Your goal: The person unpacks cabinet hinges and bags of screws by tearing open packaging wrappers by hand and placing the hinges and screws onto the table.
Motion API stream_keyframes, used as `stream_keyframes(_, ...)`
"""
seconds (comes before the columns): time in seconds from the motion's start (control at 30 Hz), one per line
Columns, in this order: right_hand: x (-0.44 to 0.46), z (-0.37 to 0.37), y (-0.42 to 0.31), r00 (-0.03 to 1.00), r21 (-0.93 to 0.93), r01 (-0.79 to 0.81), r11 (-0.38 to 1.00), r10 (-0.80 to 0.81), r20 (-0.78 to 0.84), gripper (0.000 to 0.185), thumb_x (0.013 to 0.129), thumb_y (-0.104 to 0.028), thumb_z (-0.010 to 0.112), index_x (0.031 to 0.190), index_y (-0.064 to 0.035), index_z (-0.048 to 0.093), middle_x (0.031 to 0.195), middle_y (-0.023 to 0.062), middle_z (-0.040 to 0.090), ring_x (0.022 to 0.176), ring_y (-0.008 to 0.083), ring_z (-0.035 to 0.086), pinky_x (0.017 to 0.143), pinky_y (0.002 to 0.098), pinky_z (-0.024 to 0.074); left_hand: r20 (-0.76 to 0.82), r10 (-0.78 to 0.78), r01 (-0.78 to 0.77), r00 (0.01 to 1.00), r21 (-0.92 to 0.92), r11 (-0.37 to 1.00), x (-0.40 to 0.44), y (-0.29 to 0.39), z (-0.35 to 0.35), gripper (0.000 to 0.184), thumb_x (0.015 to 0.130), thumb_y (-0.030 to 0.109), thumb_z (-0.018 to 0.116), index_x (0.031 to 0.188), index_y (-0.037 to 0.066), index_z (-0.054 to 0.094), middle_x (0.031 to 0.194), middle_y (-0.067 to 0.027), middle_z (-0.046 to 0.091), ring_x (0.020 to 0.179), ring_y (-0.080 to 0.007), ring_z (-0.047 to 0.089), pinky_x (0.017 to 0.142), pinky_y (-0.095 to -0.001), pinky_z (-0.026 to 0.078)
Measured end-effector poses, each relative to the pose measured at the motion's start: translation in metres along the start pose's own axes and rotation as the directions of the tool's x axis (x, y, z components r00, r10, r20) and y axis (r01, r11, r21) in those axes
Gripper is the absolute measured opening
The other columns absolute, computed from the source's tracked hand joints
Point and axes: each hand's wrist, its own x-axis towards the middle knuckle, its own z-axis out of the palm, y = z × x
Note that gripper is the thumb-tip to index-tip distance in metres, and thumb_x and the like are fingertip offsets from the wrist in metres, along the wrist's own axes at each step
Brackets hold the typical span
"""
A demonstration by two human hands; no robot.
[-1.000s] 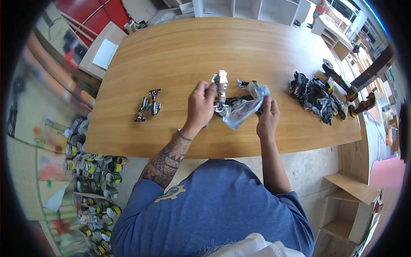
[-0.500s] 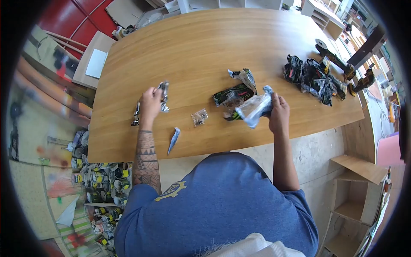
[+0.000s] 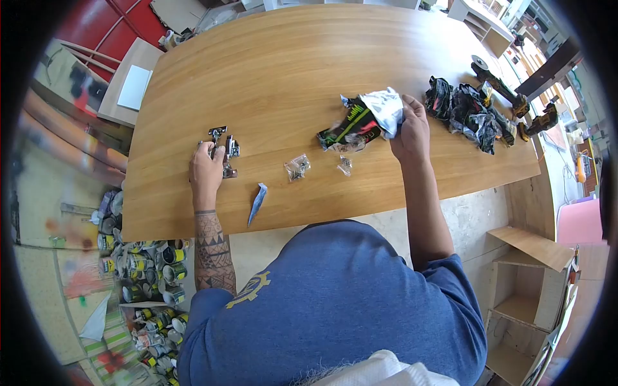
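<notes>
My left hand (image 3: pixel 206 170) is over the left part of the tabletop, fingers curled onto a shiny metal cabinet hinge (image 3: pixel 217 132). Right beside it lies another hinge (image 3: pixel 231 147). In my right hand (image 3: pixel 412 132) is a torn plastic package (image 3: pixel 351 128), black with green print, its silvery inside folded outward near my fingers. Between the hands lie a small clear bag of screws (image 3: pixel 297 167) and a second small bag (image 3: pixel 345 165). A torn bluish strip of wrapper (image 3: pixel 257 204) rests closer to the front edge.
Crumpled black packaging (image 3: pixel 473 116) is heaped on the right of the wooden table (image 3: pixel 270 71). Cordless power tools (image 3: pixel 502 87) stand beyond it. Paint cans (image 3: pixel 151 270) crowd the floor at the left, and an open wooden cabinet (image 3: pixel 521 289) is at the right.
My left hand has moved left and down to the hinges on the table. My right hand has lifted the package away from me, and the second small bag now shows below it.
</notes>
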Motion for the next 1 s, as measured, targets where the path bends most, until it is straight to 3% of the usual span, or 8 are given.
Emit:
stream_keyframes(0.1,0.014,0.005,0.009,0.932,-0.174,0.264,0.949,-0.297,-0.207,0.016,0.111,-0.007,0.050,0.127,-0.0036,0.050,0.112,0.0111,0.067,0.092,0.0165,0.069,0.078,0.0294,0.0567,0.016,-0.022,0.024,1.000,-0.125,0.992,-0.004,0.002,0.000,0.036,0.100,0.030,0.072,0.116,-0.001,0.072,0.110,-0.0232,0.075,0.104,-0.0396,0.071,0.089,-0.0456,0.055)
stream_keyframes(0.13,0.037,-0.021,0.028,0.835,-0.456,0.428,0.780,-0.535,-0.132,0.013,0.111,-0.009,0.053,0.122,-0.0022,0.055,0.107,0.0133,0.068,0.090,0.0205,0.069,0.079,0.0342,0.0541,0.007,0.012,-0.011,1.000,-0.146,0.989,-0.008,0.010,-0.005,0.035,0.100,0.029,0.073,0.117,-0.001,0.072,0.105,-0.0209,0.075,0.098,-0.0356,0.073,0.085,-0.0445,0.056)
stream_keyframes(0.23,0.034,-0.037,0.046,0.782,-0.819,0.358,0.448,-0.623,0.001,0.015,0.110,-0.012,0.057,0.118,-0.0002,0.059,0.101,0.0164,0.069,0.090,0.0257,0.069,0.080,0.0386,0.0539,0.044,0.028,-0.015,0.999,-0.269,0.963,-0.024,0.044,-0.027,0.032,0.101,0.026,0.073,0.117,-0.002,0.072,0.095,-0.0155,0.075,0.086,-0.0262,0.073,0.075,-0.0408,0.056)
stream_keyframes(0.53,0.045,-0.084,0.013,0.803,-0.754,0.249,0.608,-0.564,-0.190,0.039,0.111,-0.028,0.059,0.135,0.0022,0.054,0.116,0.0192,0.069,0.105,0.0261,0.066,0.094,0.0384,0.0515,0.070,0.191,-0.139,0.979,-0.458,0.878,-0.036,0.046,-0.006,0.032,0.104,0.025,0.072,0.121,-0.002,0.072,0.096,-0.0118,0.075,0.070,-0.0133,0.062,0.068,-0.0312,0.052)
stream_keyframes(0.63,0.061,-0.097,-0.020,0.642,-0.942,0.259,-0.213,-0.691,0.333,0.054,0.094,-0.019,0.078,0.138,0.0004,0.054,0.127,0.0209,0.060,0.123,0.0357,0.055,0.104,0.0474,0.0473,0.083,0.240,-0.186,0.967,-0.412,0.892,-0.046,0.081,-0.018,0.033,0.104,0.024,0.072,0.123,-0.003,0.072,0.098,-0.0126,0.075,0.071,-0.0125,0.062,0.067,-0.0315,0.052)
stream_keyframes(0.77,0.101,-0.127,-0.028,0.857,-0.868,0.047,-0.493,-0.427,0.289,0.065,0.085,-0.011,0.080,0.143,-0.0041,0.053,0.137,0.0211,0.056,0.131,0.0411,0.052,0.102,0.0508,0.0484,0.218,0.247,-0.121,0.944,-0.469,0.875,-0.046,0.104,0.001,0.037,0.103,0.025,0.073,0.125,-0.004,0.071,0.094,-0.0116,0.073,0.070,-0.0119,0.060,0.065,-0.0318,0.050)
stream_keyframes(0.97,0.107,-0.141,-0.065,0.637,-0.916,0.324,-0.237,-0.661,0.396,0.024,0.092,-0.006,0.072,0.115,-0.0050,0.074,0.103,0.0149,0.075,0.101,0.0365,0.071,0.090,0.0467,0.0556,0.273,0.336,-0.199,0.901,-0.428,0.882,-0.059,0.168,-0.015,0.037,0.101,0.024,0.075,0.124,-0.005,0.071,0.089,-0.0138,0.071,0.068,-0.0150,0.061,0.064,-0.0340,0.050)
stream_keyframes(1.0,0.099,-0.134,-0.075,0.632,-0.916,0.401,-0.020,-0.718,0.292,0.022,0.094,-0.010,0.075,0.115,-0.0044,0.075,0.099,0.0107,0.076,0.092,0.0271,0.070,0.085,0.0407,0.0555,0.295,0.349,-0.198,0.889,-0.440,0.876,-0.059,0.175,-0.014,0.039,0.102,0.024,0.073,0.127,-0.005,0.069,0.089,-0.0144,0.070,0.069,-0.0154,0.061,0.065,-0.0337,0.050)
